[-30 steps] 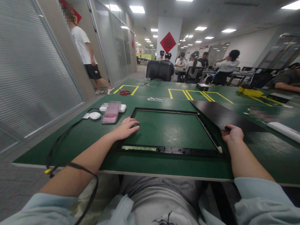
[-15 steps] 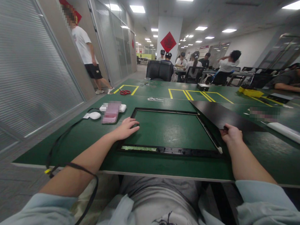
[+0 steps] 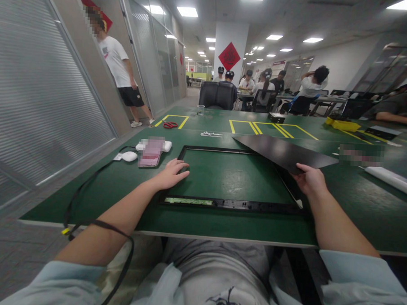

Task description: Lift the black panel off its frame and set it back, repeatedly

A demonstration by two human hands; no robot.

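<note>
Clamped right hand (image 3: 310, 180) on the panel (image 3: 280, 150), tilted over the frame (image 3: 248, 205) at far right; rested left hand (image 3: 172, 173), loosely spread, on the frame's left side.

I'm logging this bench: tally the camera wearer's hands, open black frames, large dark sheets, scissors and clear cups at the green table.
Left hand, right hand: 2
Black frame: 1
Dark sheet: 1
Scissors: 1
Clear cup: 1
Total: 6

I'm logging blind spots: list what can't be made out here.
Head view:
Black rectangular frame: left side partly behind the left hand; far-right corner under the black flat panel.
Right hand: some fingers, behind the panel.
White elongated bar: cut off by the right edge.
</note>
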